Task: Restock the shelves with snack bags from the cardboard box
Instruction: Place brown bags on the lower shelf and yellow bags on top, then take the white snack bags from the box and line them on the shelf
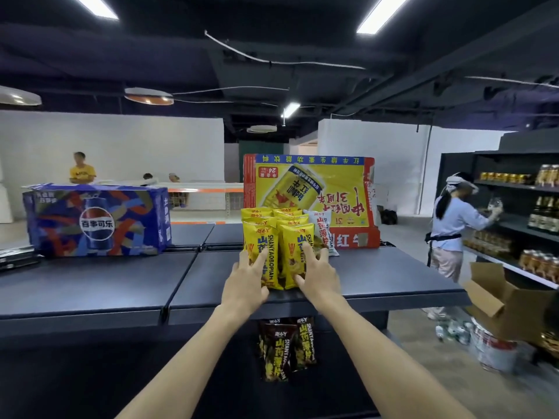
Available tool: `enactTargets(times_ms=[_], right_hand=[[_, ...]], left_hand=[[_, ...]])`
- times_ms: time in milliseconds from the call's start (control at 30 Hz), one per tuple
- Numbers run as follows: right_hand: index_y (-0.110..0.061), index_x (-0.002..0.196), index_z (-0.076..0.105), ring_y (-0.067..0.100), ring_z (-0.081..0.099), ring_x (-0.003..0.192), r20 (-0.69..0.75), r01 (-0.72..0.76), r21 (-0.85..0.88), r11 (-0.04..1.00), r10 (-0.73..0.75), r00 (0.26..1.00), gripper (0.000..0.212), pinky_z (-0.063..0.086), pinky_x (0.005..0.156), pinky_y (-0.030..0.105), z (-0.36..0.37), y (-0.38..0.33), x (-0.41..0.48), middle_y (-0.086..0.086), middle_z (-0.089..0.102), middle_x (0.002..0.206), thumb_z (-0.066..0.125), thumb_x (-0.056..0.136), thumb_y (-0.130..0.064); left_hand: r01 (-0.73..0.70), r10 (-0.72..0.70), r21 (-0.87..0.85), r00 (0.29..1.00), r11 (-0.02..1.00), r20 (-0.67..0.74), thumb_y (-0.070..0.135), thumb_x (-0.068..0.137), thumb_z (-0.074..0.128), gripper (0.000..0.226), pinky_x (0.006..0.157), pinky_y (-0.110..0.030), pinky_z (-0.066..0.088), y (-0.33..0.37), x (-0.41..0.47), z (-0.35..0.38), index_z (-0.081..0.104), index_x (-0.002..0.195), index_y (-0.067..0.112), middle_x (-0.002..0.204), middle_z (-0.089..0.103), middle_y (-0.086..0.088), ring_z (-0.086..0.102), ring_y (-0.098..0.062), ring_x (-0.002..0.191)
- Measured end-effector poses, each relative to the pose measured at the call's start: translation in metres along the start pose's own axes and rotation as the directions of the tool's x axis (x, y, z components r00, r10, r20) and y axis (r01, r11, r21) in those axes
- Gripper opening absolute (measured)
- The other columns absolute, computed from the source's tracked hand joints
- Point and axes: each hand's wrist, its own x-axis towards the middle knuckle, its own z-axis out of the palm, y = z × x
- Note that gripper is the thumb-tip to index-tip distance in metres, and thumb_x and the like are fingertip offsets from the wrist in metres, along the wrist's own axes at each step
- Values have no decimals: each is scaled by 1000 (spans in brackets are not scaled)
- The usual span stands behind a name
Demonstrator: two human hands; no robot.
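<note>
My left hand [246, 278] lies with its fingers straight and flat against the face of the left front bag [260, 252], gripping nothing. My right hand [317, 273] is spread apart too, with its fingertips pressed to the face of the right front bag [295, 252] and its thumb at that bag's lower edge.

These 2 bags front a block of yellow snack bags [261, 226] standing on the top shelf [378, 276], near its front edge. Each bag stands upright with its long axis vertical, top seal up and printed face toward me, the lettering SHANYAOBOPIAN running down its length. The block sits straight ahead of both hands and stretches away beyond my fingertips, about 3 rows deep.

A white bag [322, 226] of the same shape stands upright just beside the block on its right. Close behind, a red and yellow drinks carton [311, 189] stands with its print upside down. Far left on the same shelf top sits a blue cola carton [96, 219]. Under the shelf edge, between my forearms, 2 dark snack bags [284, 349] show upright in shadow.

At the right edge is an open cardboard box [499, 300], flaps up. Beyond it a person in a pale blue top [450, 225] reaches into a dark rack of bottles [541, 213]. A person in a yellow shirt [81, 172] stands far back on the left.
</note>
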Motion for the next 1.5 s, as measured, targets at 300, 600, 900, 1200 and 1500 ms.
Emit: enactTargets(times_ms=[300, 600, 900, 1200, 1500], right_hand=[[-17, 121, 53, 28, 64, 102, 6, 84, -83, 993, -84, 996, 40, 51, 81, 37, -75, 64, -10, 5, 64, 114, 60, 92, -45], [-18, 113, 57, 26, 63, 95, -4, 2, -208, 978, -2, 1000, 27, 43, 69, 30, -159, 193, -39, 4, 66, 108, 58, 93, -36], [-23, 108, 62, 30, 64, 100, 62, -167, -189, 968, 181, 981, 25, 45, 72, 33, -168, 344, -107, 6, 69, 105, 60, 88, -38], [-22, 111, 60, 32, 63, 102, 272, -374, -132, 918, 397, 877, 28, 48, 82, 38, -63, 432, -233, 6, 68, 107, 60, 87, -37], [-16, 107, 59, 35, 62, 102, 444, -682, -202, 703, 687, 576, 27, 48, 78, 38, 19, 476, -359, 12, 67, 107, 60, 84, -31]], left_hand=[[-31, 34, 128, 999, 991, -27, 27, 84, 65, 68, 79, -40, 53, 84, 4, -16, 32, 143, 28, 135, 35, -9, 43, -31, 123], [-168, 165, 50, 984, 985, 66, 33, 85, 60, 21, 72, -32, 46, 247, 4, 15, 63, 101, 20, 103, 66, -6, 64, -28, 92], [-313, 316, -49, 925, 948, 213, 33, 81, 62, 19, 77, -35, 46, 383, -47, 109, 63, 98, 24, 102, 66, -5, 62, -31, 94], [-385, 384, -104, 781, 917, 493, 31, 83, 62, 20, 67, -32, 46, 396, -160, 245, 63, 101, 23, 94, 67, 0, 63, -28, 90], [-300, 369, -233, 565, 925, 738, 32, 85, 64, 17, 61, -31, 44, 358, -246, 355, 59, 94, 18, 92, 64, -3, 62, -28, 88]])
